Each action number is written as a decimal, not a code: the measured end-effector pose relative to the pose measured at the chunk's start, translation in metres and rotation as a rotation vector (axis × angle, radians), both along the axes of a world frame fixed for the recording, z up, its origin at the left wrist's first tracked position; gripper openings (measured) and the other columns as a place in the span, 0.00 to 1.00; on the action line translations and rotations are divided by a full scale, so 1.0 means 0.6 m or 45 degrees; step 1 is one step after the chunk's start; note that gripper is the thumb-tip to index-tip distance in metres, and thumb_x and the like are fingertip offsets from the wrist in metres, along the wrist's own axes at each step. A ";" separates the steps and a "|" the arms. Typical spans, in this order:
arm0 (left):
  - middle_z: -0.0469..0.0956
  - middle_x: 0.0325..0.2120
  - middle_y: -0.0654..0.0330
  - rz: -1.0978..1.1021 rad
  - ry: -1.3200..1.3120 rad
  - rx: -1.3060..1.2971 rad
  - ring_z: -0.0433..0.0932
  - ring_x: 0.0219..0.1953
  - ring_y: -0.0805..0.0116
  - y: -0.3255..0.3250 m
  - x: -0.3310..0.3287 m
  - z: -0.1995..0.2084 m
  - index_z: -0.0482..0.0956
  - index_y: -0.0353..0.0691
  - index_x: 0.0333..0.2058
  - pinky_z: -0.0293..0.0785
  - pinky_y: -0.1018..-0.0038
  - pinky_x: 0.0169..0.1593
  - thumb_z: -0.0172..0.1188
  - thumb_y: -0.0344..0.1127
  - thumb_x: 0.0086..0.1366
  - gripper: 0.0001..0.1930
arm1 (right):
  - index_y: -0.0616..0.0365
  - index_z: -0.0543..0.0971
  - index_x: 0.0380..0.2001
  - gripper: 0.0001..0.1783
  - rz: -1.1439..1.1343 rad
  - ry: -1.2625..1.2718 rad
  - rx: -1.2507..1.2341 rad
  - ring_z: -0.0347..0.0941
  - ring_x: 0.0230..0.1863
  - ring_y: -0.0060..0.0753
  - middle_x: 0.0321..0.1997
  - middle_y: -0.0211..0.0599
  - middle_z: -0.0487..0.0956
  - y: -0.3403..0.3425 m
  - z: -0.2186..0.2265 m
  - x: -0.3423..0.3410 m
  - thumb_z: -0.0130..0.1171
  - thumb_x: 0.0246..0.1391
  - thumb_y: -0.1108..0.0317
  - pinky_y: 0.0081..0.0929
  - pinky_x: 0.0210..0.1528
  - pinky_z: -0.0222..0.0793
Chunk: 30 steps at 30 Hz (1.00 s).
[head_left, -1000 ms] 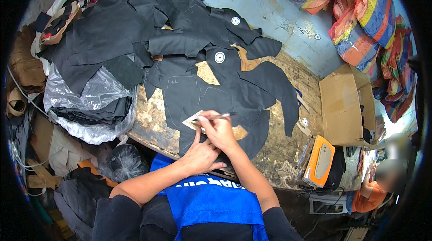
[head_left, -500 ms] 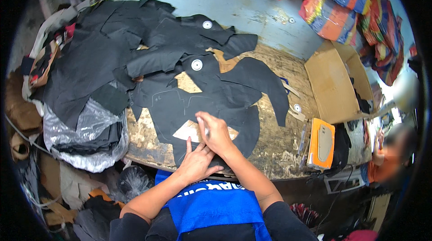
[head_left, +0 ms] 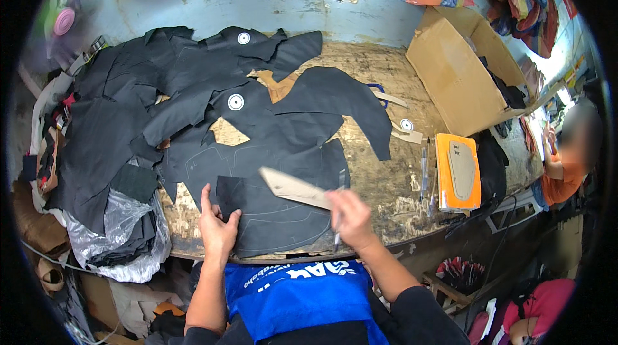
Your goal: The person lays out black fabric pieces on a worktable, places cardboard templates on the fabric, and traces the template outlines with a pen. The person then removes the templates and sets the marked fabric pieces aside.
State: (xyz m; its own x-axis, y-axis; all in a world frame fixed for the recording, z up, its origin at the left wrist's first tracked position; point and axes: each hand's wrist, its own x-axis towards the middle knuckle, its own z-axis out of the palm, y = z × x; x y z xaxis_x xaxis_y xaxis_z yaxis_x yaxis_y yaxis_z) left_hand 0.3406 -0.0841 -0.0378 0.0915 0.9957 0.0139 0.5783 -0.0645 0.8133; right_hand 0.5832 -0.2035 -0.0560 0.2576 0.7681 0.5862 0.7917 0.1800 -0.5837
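Observation:
A large black leather-like sheet (head_left: pixel 290 213) with pale drawn outlines lies along the table's near edge. Over it, my right hand (head_left: pixel 352 217) grips a flat beige pattern piece (head_left: pixel 293 189) with a pointed end, tilted off the sheet. A slim pen (head_left: pixel 337 239) is in the same hand. My left hand (head_left: pixel 217 228) rests at the sheet's left side, index finger and thumb spread apart. Between them is a small, darker black patch (head_left: pixel 230 191); whether it is loose or a folded part I cannot tell.
More black sheets (head_left: pixel 109 126) heap at the left, above a clear plastic bag (head_left: pixel 119 235). White round discs (head_left: pixel 236 102) lie on them. To the right are pens (head_left: pixel 425 171), an orange pad (head_left: pixel 444 200) and an open cardboard box (head_left: pixel 450 81). Another person (head_left: pixel 559 181) sits far right.
My hands have separated: the left moved left, the right moved right. The pattern piece, flat under my hands before, is now lifted in my right hand. The view has shifted too.

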 end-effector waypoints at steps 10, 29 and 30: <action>0.73 0.33 0.61 0.408 0.388 0.428 0.71 0.32 0.74 0.146 -0.126 0.063 0.65 0.35 0.57 0.68 0.80 0.38 0.63 0.23 0.50 0.33 | 0.67 0.74 0.42 0.29 -0.826 0.318 -0.249 0.77 0.36 0.36 0.32 0.46 0.80 0.109 0.031 0.225 0.72 0.39 0.62 0.30 0.39 0.72; 0.62 0.57 0.41 -1.016 -1.807 -1.914 0.64 0.58 0.46 -0.014 0.274 -0.007 0.48 0.37 0.63 0.64 0.50 0.58 0.39 0.72 0.58 0.47 | 0.69 0.66 0.43 0.26 0.297 1.594 0.166 0.77 0.33 0.39 0.32 0.45 0.76 -0.001 0.183 0.107 0.56 0.36 0.75 0.31 0.36 0.77; 0.62 0.58 0.47 -1.012 -1.849 -1.861 0.63 0.59 0.47 -0.006 0.290 0.004 0.52 0.42 0.62 0.64 0.48 0.57 0.41 0.71 0.58 0.45 | 0.68 0.66 0.42 0.25 0.341 1.532 0.152 0.77 0.32 0.39 0.32 0.45 0.76 -0.009 0.193 0.101 0.56 0.35 0.74 0.30 0.33 0.77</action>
State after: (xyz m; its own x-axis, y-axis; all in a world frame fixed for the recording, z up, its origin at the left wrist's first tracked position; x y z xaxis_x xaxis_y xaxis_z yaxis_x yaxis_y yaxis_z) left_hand 0.5147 -0.0876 -0.0355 0.9867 0.1437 -0.0756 -0.1242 0.9678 0.2188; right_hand 0.6439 -0.2087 0.0596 0.5236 0.8376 0.1556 -0.3065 0.3557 -0.8829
